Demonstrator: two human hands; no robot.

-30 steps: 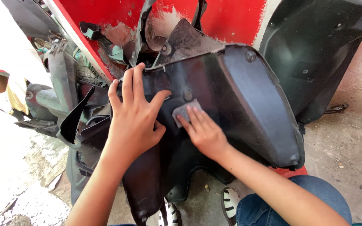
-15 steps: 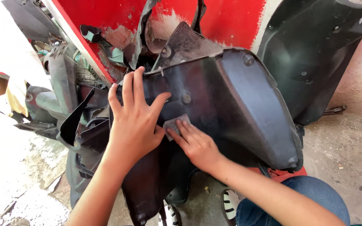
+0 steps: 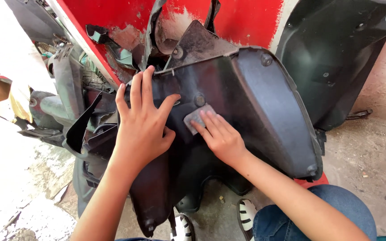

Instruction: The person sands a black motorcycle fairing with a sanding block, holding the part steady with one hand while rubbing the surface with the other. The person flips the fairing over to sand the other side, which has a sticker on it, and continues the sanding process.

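- Grey and small, a sanding pad point(image 3: 196, 118) lies flat on the inner face of a large black plastic panel point(image 3: 264, 111), near the middle of that panel and just below a round boss moulded into it.
- The right hand point(image 3: 222, 139) presses the pad down with its fingers point(image 3: 211, 125) straight and held together; they lie on top of the pad and do not curl round it, so nothing is gripped.
- The right forearm runs down and to the right, over a knee in blue jeans point(image 3: 318, 214).
- The left hand point(image 3: 141, 129) lies palm down on the same panel, just to the left of the pad, its fingers spread wide and pointing up, the thumb stretched toward the boss; it is open and flat, bracing the panel and grasping nothing.
- The left forearm comes up from the bottom edge of the view.
- The panel is dusty and curved, with a raised rim; it stands tilted between the two arms, its narrow lower end near the ground.
- Behind it stands a red surface point(image 3: 242, 18) with scuffed, worn patches, and torn black pieces hang before it.
- Another black plastic cover point(image 3: 345, 58) leans at the upper right.
- More dark plastic parts point(image 3: 68, 102) are piled at the left.
- Below, two black-and-white striped shoes point(image 3: 246, 214) rest on the gritty concrete floor point(image 3: 371, 151).
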